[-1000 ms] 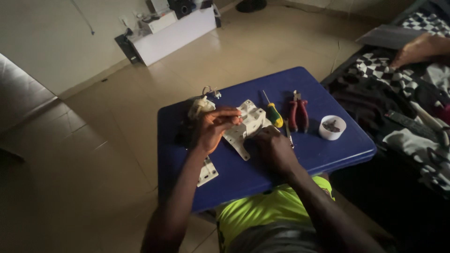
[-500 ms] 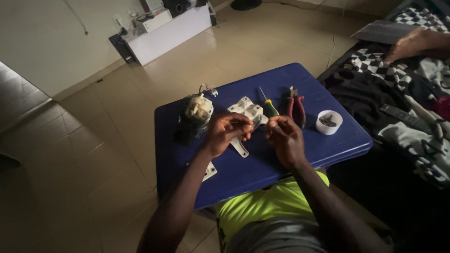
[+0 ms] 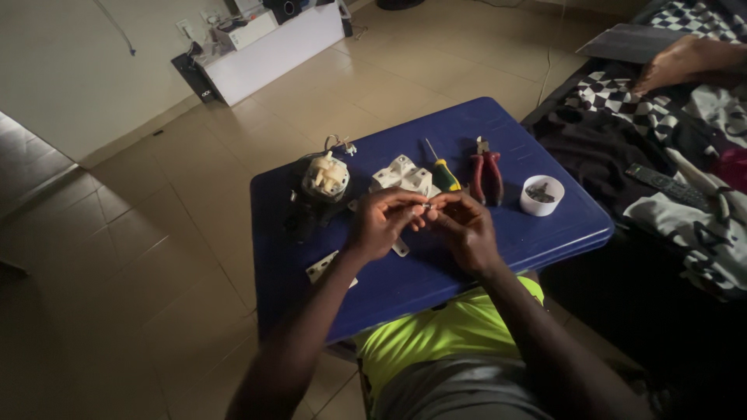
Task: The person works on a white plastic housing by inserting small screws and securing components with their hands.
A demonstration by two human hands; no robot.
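Two bare hands meet over one blue counter, which carries every item listed below and stands on a tiled floor.

Bed, at the right: black-and-white checked cover, a dark remote control lying on it, another person's foot resting near its far end.

White box-shaped unit, on the floor against the far wall, well apart from the counter.

Motor-like part, cream and black, short wires at its top, on the counter's left half.

White plastic housing, ribbed, just right of the motor-like part and beyond the hands.

Left hand: fingers curled, tips pinched together on a small metal piece.

Right hand: fingers likewise bent in, tips meeting the same small metal piece from the other side. The piece is held between both hands, above the counter's middle; its exact kind is too small to tell.

Red-handled pliers, lying beyond the right hand.

Screwdriver, green and yellow handle, between the housing and the pliers.

Small white round cup, dark bits inside, near the counter's right edge.

Flat white plate, partly under the left forearm.
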